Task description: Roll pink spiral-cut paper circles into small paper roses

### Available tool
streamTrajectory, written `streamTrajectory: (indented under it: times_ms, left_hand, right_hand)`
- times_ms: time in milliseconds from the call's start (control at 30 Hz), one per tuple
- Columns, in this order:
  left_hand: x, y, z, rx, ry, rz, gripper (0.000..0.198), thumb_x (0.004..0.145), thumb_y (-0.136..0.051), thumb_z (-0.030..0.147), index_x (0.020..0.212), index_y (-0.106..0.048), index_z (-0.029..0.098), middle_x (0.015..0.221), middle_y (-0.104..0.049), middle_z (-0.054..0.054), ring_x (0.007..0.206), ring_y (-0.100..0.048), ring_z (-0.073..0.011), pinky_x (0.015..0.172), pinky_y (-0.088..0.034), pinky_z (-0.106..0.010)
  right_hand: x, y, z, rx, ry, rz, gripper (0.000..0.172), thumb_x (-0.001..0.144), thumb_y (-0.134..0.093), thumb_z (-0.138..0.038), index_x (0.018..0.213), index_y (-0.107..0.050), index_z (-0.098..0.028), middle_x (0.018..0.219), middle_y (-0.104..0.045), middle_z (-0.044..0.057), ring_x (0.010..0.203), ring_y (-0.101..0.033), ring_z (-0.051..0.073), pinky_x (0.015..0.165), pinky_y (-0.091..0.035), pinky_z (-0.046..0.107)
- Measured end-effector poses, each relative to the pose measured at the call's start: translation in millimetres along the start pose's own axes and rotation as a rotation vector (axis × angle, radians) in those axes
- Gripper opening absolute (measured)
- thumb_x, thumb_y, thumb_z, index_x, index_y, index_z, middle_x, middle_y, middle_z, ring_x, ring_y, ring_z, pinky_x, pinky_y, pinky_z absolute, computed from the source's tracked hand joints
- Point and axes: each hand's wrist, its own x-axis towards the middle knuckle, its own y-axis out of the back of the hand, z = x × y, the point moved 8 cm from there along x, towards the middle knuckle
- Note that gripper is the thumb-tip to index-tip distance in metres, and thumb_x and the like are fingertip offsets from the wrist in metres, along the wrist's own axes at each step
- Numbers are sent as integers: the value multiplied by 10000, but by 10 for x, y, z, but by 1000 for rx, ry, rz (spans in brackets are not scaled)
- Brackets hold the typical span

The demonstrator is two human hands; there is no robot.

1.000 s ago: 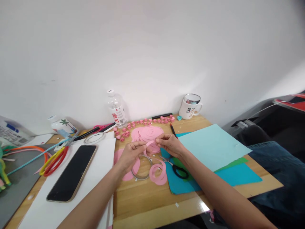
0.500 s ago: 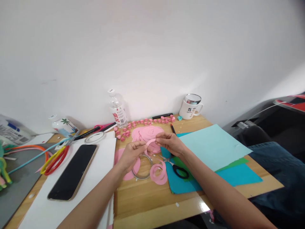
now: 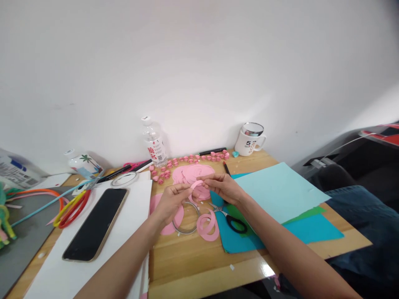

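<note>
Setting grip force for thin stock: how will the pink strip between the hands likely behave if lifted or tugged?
Likely floppy: the pink strip curves between the left hand and right hand. Probably very light, as it looks like narrow, thin paper. A hard tug might tear it, given that narrow width.

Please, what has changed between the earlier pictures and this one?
The right hand has shifted slightly left, toward the left hand. Nothing was let go: both hands still hold the pink strip. Scissors, phone and mug stayed as they were.
</note>
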Motion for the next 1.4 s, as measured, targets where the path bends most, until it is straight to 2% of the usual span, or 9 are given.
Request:
streamTrajectory:
  times_ms: [67, 233, 500, 633, 833, 1033, 1200, 1300, 1400]
  left_hand:
    - [-4, 5, 9, 8, -4, 12, 143, 667, -661, 220, 729, -657, 92, 708, -690, -86, 629, -625, -156, 666, -477, -281]
    - [-12, -15, -2, 18, -4, -21, 150, 696, -635, 231, 748, -663, 94, 746, -693, -96, 640, -623, -161, 669, -474, -291]
    - [-3, -1, -24, 4, -2, -31, 142, 701, -635, 214, 785, -670, 106, 739, -694, -86, 640, -619, -147, 677, -467, -280]
    - [-2, -4, -27, 6, 1, -31, 156, 706, -632, 214, 808, -673, 104, 741, -692, -85, 636, -613, -141, 686, -468, -287]
    - [-2, 9, -24, -5, -1, -7, 159, 686, -649, 220, 786, -668, 99, 719, -691, -86, 606, -617, -150, 650, -475, -288]
    - [3, 15, -32, 11, -1, -21, 179, 695, -641, 234, 813, -667, 102, 749, -696, -97, 652, -628, -162, 686, -472, -299]
    - [8, 16, -45, 19, 12, -15, 206, 680, -654, 253, 820, -669, 102, 759, -698, -103, 643, -635, -174, 682, -471, -309]
    - [8, 17, -44, 30, 15, -11, 213, 681, -653, 251, 830, -670, 100, 768, -699, -105, 633, -632, -169, 688, -469, -310]
    - [4, 25, -29, 20, 6, -3, 184, 687, -648, 238, 813, -674, 108, 778, -699, -98, 626, -627, -154, 691, -465, -296]
  right_hand:
    - [-3, 1, -10, -6, 6, -5, 197, 573, -741, -183, 757, -691, -134, 769, -685, 35, 639, -612, 69, 674, -485, 166]
    - [2, 54, 14, 26, 6, 54, 237, 506, -777, -177, 719, -674, -161, 664, -678, 3, 595, -622, 88, 611, -498, 184]
    - [7, 57, 37, -12, -2, 87, 184, 490, -784, -203, 609, -653, -150, 536, -631, -22, 473, -553, 51, 484, -449, 148]
    - [3, 50, 17, 1, 0, 87, 164, 498, -780, -207, 603, -669, -148, 568, -640, -21, 506, -562, 52, 547, -469, 162]
    - [-10, -6, -29, -18, 7, -8, 198, 547, -755, -194, 731, -694, -148, 684, -679, 17, 630, -613, 82, 667, -478, 190]
    - [-2, 57, 7, -21, -8, 55, 217, 496, -780, -196, 685, -681, -156, 601, -657, -5, 539, -599, 81, 582, -483, 194]
    - [3, 34, -6, -37, 30, 52, 174, 497, -778, -209, 611, -656, -159, 559, -626, -25, 487, -546, 57, 507, -448, 173]
    - [2, 44, -19, -37, 35, 72, 172, 494, -781, -224, 600, -661, -162, 556, -621, -28, 492, -535, 55, 525, -449, 181]
    - [-4, 23, -39, -37, 26, 50, 168, 524, -767, -237, 649, -684, -160, 643, -655, -3, 568, -571, 69, 613, -472, 196]
